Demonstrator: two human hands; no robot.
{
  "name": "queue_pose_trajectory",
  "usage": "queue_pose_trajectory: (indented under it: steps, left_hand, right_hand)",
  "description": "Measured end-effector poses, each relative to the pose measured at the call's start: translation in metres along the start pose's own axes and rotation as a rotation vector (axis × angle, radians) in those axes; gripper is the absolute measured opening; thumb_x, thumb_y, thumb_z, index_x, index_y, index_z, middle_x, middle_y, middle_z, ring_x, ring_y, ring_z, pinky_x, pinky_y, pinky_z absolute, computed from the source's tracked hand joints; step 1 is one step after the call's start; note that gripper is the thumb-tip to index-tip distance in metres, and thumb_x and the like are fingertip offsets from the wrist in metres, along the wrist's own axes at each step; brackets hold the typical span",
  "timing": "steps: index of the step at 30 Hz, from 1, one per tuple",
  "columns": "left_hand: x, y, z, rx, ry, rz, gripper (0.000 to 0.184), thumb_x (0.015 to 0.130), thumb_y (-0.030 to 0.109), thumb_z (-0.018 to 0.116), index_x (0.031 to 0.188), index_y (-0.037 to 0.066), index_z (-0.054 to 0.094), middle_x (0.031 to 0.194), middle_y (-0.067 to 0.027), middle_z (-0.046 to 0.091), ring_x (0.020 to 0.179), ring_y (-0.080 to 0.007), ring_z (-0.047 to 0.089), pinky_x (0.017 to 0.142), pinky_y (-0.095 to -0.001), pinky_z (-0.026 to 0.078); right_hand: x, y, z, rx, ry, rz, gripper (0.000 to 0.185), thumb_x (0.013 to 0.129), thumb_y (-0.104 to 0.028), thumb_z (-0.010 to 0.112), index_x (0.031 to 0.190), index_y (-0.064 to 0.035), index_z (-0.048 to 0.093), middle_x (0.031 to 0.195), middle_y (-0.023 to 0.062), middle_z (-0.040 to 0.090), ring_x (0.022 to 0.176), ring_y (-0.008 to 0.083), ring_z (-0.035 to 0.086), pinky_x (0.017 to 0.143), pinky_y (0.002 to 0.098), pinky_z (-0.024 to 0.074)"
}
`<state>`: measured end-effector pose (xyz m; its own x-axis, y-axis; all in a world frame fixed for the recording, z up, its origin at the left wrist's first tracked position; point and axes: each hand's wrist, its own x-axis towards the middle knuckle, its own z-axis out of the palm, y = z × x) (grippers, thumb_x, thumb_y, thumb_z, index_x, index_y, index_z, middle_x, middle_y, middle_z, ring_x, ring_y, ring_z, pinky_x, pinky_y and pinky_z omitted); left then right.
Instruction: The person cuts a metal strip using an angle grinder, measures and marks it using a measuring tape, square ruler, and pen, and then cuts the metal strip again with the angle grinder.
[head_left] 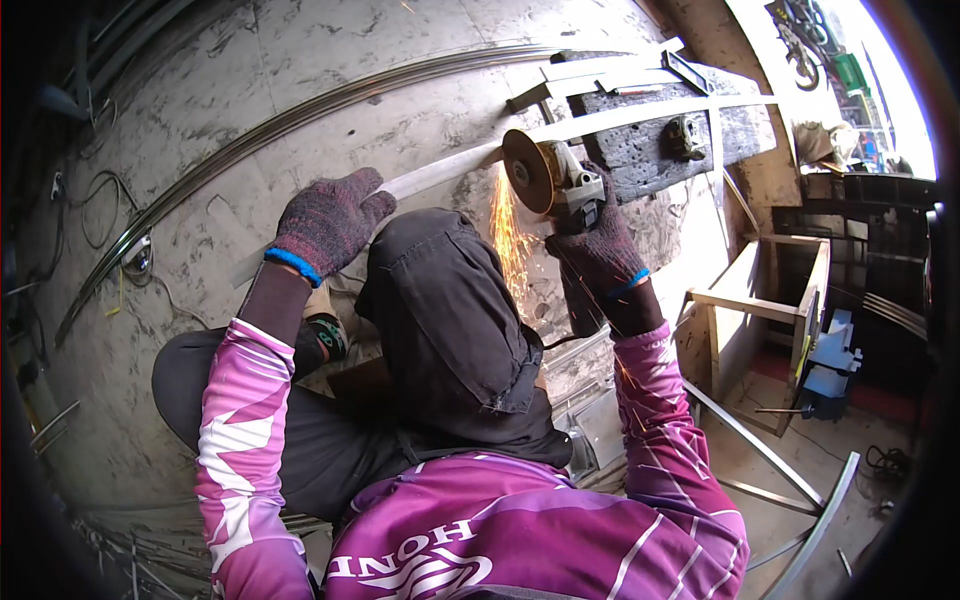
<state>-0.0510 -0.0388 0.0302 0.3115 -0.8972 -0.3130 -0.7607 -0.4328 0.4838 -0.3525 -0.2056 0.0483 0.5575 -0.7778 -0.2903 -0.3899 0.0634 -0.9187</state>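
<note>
My left hand (330, 222), in a dark knitted glove with a blue cuff, is closed around a flat pale metal bar (440, 172). The bar runs up and right, over a dark, rough wooden block (640, 150). An angle grinder (572, 190) is gripped in my right hand (607, 245), gloved the same way. Its brown disc (528, 172) meets the bar, and orange sparks (508, 235) stream downward from there. My right fingers are partly hidden behind the tool. A black clamp or bracket (685, 72) sits near the block's far edge.
Long thin metal rods (330, 105) lie curved across the stained floor. Loose cables (100, 205) are at the left. At the right stand a wooden frame (765, 300) and a light-blue tool (832, 355); metal lengths (820, 525) lie lower right. My bent knee (450, 310) is between my arms.
</note>
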Motion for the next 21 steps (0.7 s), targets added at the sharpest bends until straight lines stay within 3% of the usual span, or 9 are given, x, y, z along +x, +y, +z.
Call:
queue_pose_trajectory:
  steps: [5,7,10,21]
  left_hand:
    - [0.001,-0.004,0.004,0.003,0.022,0.028,0.044,0.096,0.048,0.057,0.122,0.014,0.065,0.102,-0.0219,0.071,0.096,-0.0418,0.067,0.085,-0.0519,0.053]
    - [0.001,-0.005,0.006,0.003,0.031,0.028,0.044,0.095,0.048,0.057,0.122,0.014,0.065,0.102,-0.0219,0.071,0.096,-0.0418,0.068,0.085,-0.0518,0.054]
    - [0.001,-0.005,0.005,0.009,0.036,0.026,0.045,0.095,0.048,0.057,0.123,0.014,0.065,0.103,-0.0218,0.071,0.096,-0.0417,0.068,0.085,-0.0515,0.054]
    - [0.001,-0.002,0.003,-0.006,0.036,0.016,0.043,0.094,0.045,0.060,0.120,0.010,0.066,0.102,-0.0223,0.070,0.096,-0.0411,0.067,0.082,-0.0495,0.053]
  right_hand:
    - [0.000,0.002,-0.001,-0.003,0.005,-0.029,0.100,0.057,0.005,0.079,0.145,-0.0098,0.033,0.121,0.0107,0.055,0.105,0.0213,0.058,0.087,0.0329,0.0522]
    - [0.003,0.010,-0.005,-0.150,-0.017,-0.185,0.101,0.057,0.004,0.080,0.145,-0.0091,0.032,0.121,0.0105,0.055,0.106,0.0213,0.057,0.089,0.0335,0.0515]
    - [-0.002,-0.001,-0.002,-0.014,-0.011,0.004,0.101,0.058,0.003,0.080,0.145,-0.0083,0.031,0.121,0.0107,0.055,0.107,0.0219,0.057,0.092,0.0340,0.0507]
    - [0.006,0.007,-0.004,-0.110,0.005,-0.092,0.102,0.059,0.001,0.080,0.147,-0.0082,0.029,0.122,0.0115,0.056,0.108,0.0222,0.057,0.092,0.0346,0.0514]
